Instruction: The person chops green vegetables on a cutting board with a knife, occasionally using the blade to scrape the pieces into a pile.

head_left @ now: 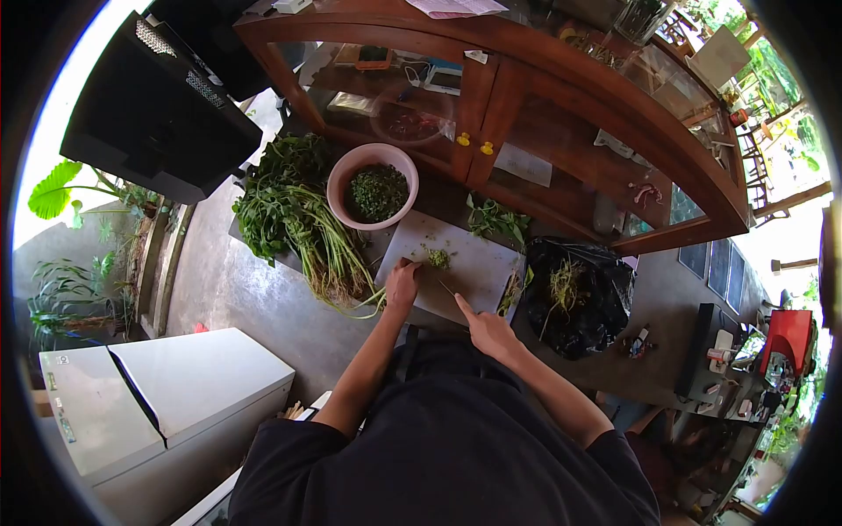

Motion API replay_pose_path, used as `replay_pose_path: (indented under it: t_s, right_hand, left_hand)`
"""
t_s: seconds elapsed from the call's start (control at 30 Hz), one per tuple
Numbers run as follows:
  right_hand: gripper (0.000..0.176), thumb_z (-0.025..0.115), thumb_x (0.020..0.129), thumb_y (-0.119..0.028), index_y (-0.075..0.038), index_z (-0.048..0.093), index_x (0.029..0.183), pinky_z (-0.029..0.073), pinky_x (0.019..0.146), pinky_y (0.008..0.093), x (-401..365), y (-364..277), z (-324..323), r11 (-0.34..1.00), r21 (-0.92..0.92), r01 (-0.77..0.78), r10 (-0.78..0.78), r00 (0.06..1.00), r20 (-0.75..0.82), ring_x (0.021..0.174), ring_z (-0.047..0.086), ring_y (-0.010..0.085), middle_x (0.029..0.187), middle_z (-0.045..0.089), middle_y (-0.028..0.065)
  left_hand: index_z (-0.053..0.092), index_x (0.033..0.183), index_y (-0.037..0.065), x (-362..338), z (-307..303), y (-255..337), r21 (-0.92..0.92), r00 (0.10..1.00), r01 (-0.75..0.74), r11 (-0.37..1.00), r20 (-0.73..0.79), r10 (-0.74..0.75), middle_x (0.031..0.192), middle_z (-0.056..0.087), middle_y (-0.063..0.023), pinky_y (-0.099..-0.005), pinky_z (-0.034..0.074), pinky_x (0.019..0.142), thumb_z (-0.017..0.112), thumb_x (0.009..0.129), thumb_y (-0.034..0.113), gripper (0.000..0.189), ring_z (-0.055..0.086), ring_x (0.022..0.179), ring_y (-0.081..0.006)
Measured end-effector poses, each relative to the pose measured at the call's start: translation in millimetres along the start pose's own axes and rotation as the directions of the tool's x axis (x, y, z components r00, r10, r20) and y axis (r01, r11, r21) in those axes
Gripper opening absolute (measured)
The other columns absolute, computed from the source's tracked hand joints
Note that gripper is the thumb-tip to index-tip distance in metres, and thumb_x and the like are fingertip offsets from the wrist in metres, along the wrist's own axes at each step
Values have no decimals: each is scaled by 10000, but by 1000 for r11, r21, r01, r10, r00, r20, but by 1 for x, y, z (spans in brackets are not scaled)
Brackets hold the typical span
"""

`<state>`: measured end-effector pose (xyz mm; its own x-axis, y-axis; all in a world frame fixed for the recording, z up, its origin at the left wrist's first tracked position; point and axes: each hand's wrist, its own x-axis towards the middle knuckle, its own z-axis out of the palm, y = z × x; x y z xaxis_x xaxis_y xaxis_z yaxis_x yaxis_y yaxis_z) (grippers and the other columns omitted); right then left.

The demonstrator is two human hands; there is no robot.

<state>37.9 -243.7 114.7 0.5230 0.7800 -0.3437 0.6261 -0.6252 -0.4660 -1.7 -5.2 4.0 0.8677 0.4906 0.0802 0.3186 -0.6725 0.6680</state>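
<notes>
My right hand is closed round a knife, index finger stretched along it toward the tip. The handle is hidden in my palm. The knife is over the white cutting board, near its front edge. At the board's left side my left hand is closed with fingers together; what it holds, if anything, I cannot make out. Between and beyond both hands lies a small heap of chopped greens. A pink bowl with chopped leaves stands behind the board.
Left of the board lies a big pile of leafy stems with roots. Loose leaves lie behind it. A black plastic bag with root scraps is at the right. A wooden glass-door cabinet stands behind; a white fridge is front left.
</notes>
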Motion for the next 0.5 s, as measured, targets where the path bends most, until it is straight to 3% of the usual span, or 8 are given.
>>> replay_pose_path:
  t_s: [0.3,0.37,0.5]
  right_hand:
    - [799,482,829,-30,-227,161,1534,508,612,541,3,-2,17,999,-38,-17,15,999,-48,629,634,438,669,629,225]
    - [803,455,856,-41,-293,111,1536,524,660,552,12,-2,26,993,-22,-117,117,993,23,685,651,441,733,640,253]
    - [814,432,863,-39,-310,61,1535,524,669,560,35,14,59,997,2,-76,77,997,-27,707,656,443,776,646,271]
  left_hand:
    - [715,944,53,0,0,1,11,1000,-13,1000,6,13,969,648,-141,-449,509,739,614,815,81,166,633,853,-369]
    - [714,942,49,0,-1,1,6,999,-39,999,-17,39,963,649,-139,-445,511,732,614,817,68,161,634,846,-367]
    - [714,936,44,1,-1,2,-17,999,-31,999,-22,31,972,647,-143,-442,514,727,607,826,58,154,634,840,-367]
